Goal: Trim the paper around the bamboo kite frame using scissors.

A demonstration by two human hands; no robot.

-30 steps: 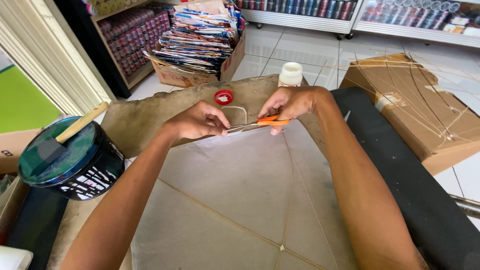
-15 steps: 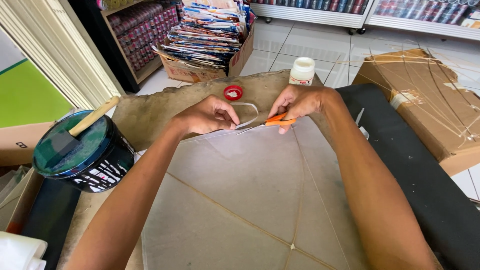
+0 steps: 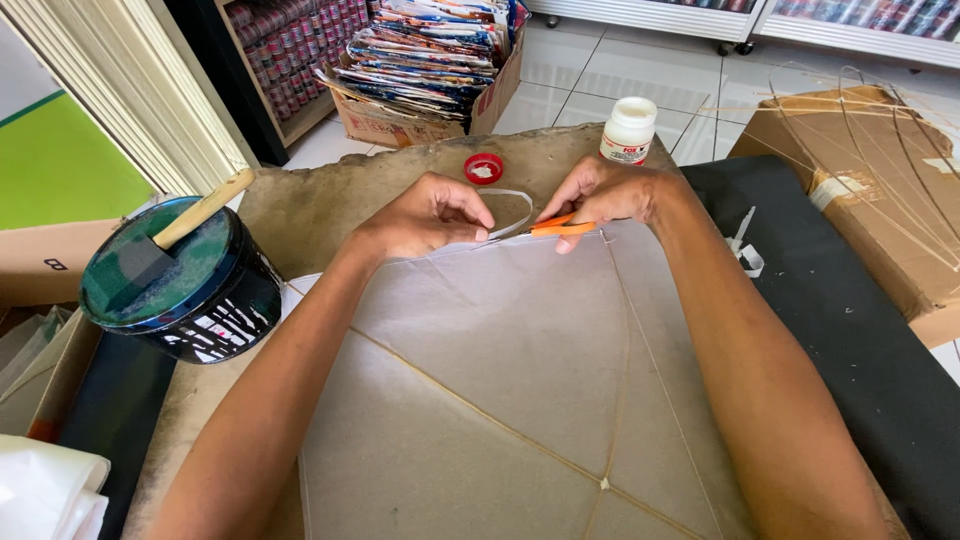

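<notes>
Right hand [image 3: 605, 195] grips orange scissors [image 3: 562, 227] at the kite's [image 3: 500, 370] top edge; left hand [image 3: 430, 215] pinches the paper strip [image 3: 515, 205] (curling upward) there.

white glue bottle [image 3: 629, 131], red label, brown cartons [image 3: 880, 200]

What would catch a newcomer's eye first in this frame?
Probably the two hands meeting at the top edge of the pale paper kite in the centre: the right hand holds orange-handled scissors, and the left hand pinches a thin paper strip curling off the edge. Next, the dark paint can with a wooden stick at the left, and the white glue bottle beside its red cap behind the hands.
</notes>
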